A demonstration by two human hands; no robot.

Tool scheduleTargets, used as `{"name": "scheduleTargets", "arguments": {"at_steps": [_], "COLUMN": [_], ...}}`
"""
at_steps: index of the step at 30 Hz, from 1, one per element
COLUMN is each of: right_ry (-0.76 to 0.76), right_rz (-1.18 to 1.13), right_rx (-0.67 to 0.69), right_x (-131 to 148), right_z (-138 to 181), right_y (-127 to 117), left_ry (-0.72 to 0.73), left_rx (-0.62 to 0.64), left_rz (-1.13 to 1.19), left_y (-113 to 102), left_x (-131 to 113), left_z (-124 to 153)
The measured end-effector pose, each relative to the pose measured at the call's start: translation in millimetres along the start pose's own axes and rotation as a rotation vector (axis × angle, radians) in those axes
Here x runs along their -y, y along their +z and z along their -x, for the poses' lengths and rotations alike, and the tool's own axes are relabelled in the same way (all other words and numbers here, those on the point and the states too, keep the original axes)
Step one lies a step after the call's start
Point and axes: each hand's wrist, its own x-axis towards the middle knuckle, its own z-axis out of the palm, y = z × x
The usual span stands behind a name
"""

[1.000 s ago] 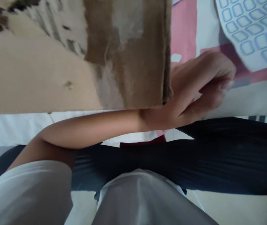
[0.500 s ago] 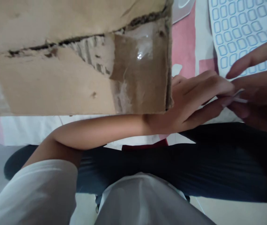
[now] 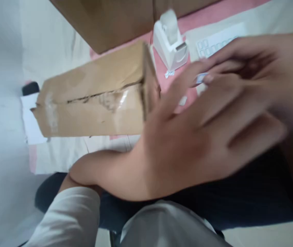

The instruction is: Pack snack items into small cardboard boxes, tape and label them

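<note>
A small white sticker with a blue border (image 3: 201,78) is pinched where the fingertips of both hands meet. My left hand (image 3: 195,137), blurred by motion, reaches in from the left with bent fingers closed at the sticker. From the right, my right hand (image 3: 262,61) comes in with its fingers together, its tips at the sticker's upper edge. Behind the hands lies a sheet of blue-outlined labels (image 3: 218,41), partly covered by the right hand. A worn cardboard box (image 3: 94,113) with torn, taped edges stands just left of my left hand.
Beyond the box is a white tape dispenser (image 3: 170,44), with small blue-and-white scraps (image 3: 169,73) before it. A larger brown box (image 3: 125,24) stands at the back. White paper (image 3: 34,118) and a dark object (image 3: 30,88) lie at the left on the pink-and-white cloth (image 3: 58,154).
The view has shifted back, so the whole box, the dispenser and the larger box now show. Both hands appear larger and nearer, raised from beside the box, still together at a small white piece.
</note>
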Motion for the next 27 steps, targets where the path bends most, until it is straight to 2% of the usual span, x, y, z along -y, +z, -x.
{"name": "scheduleTargets", "arguments": {"at_steps": [2, 4, 7, 10, 12, 14, 16, 18, 20, 23, 27], "right_ry": [-0.024, -0.045, -0.095, -0.102, -0.112, -0.136, -0.166, -0.205, -0.278, -0.371, -0.39], "right_rz": [0.01, -0.066, -0.204, -0.23, -0.226, -0.203, -0.133, 0.036, 0.296, 0.56, 0.598], "right_rx": [-0.031, 0.039, 0.169, 0.286, 0.313, 0.316, 0.318, 0.319, 0.332, 0.374, 0.387], "right_x": [-4, -8, -13, -20, -27, -31, -32, -30, -27, -25, -30], "right_z": [-10, -18, -24, -22, -19, -18, -16, -15, -14, -12, -11], "right_y": [17, 28, 38, 47, 53, 58, 60, 59, 57, 57, 65], "left_ry": [-0.099, -0.116, -0.039, 0.053, 0.097, 0.046, -0.148, -0.371, -0.469, -0.425, -0.326], "left_rx": [0.044, 0.105, 0.16, 0.171, 0.166, 0.158, 0.186, 0.259, 0.349, 0.432, 0.438], "left_rz": [-0.079, -0.05, 0.077, 0.119, 0.142, 0.17, 0.122, 0.024, 0.007, 0.064, 0.085], "left_y": [-7, -10, -4, 5, 4, -3, -10, -12, -6, 4, 6], "left_x": [12, 22, 26, 23, 24, 31, 45, 60, 73, 82, 84], "left_z": [3, 3, -3, -8, -8, -5, 0, 5, 9, 11, 11]}}
